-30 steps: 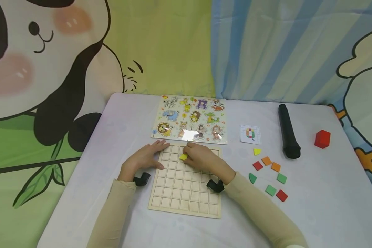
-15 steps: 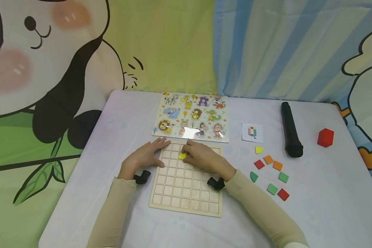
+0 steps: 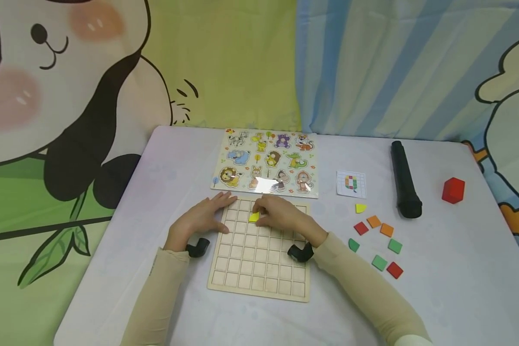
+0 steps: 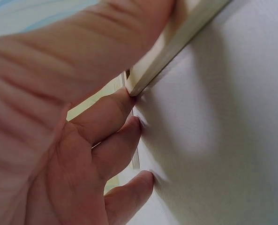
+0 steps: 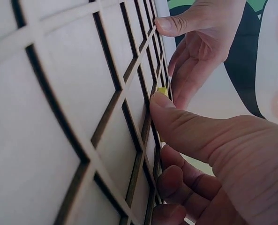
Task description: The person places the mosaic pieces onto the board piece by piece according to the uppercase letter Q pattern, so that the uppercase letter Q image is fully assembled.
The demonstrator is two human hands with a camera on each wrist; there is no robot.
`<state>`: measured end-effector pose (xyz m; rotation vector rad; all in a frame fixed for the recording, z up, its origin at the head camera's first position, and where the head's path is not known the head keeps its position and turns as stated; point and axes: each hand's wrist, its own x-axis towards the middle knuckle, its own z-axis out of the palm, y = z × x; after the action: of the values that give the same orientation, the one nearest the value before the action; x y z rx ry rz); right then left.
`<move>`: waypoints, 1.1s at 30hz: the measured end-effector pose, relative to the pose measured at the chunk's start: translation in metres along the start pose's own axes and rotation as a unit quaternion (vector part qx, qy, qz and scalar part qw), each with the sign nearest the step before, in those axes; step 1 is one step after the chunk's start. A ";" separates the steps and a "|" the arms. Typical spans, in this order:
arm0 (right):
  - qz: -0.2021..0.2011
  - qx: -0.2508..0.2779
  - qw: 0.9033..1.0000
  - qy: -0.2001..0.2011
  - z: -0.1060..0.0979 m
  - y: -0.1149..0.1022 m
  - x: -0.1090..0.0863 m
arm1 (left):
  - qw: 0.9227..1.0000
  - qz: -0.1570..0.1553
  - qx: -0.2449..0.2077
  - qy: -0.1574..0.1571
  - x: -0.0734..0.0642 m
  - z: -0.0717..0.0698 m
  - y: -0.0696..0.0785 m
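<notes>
In the head view a pale wooden grid board (image 3: 259, 269) lies on the table. My left hand (image 3: 201, 218) rests at the board's far left corner, thumb on its left edge. Seen from the left wrist, the fingertips (image 4: 131, 124) touch the tabletop beside the board's edge (image 4: 150, 70). My right hand (image 3: 281, 214) is over the far part of the grid, thumb and fingers pinching a small yellow tile (image 3: 253, 217) at one of the squares. From the right wrist, only a sliver of the yellow tile (image 5: 162, 90) shows beyond the thumb; the rest is hidden.
Several loose tiles lie right of the board, including a yellow one (image 3: 361, 208), a red one (image 3: 395, 270) and a green one (image 3: 379, 262). Behind them sits a pattern card (image 3: 351, 184). An animal puzzle (image 3: 265, 163), a black microphone (image 3: 405, 180) and a red block (image 3: 453, 191) stand farther back.
The yellow tile, turned askew a second ago, now lines up with the grid square, and more of it shows. My right hand has shifted only slightly; the left stays in place.
</notes>
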<state>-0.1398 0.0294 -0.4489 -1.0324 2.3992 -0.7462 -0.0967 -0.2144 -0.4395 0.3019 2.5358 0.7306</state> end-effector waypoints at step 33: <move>-0.021 -0.051 0.994 0.093 0.010 0.000 -0.015 | 1.000 0.006 0.008 -0.004 0.001 0.001 -0.003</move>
<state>-0.1245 0.0378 -0.4541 -1.0999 2.6047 -0.7732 -0.0979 -0.2162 -0.4422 0.3255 2.5354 0.7139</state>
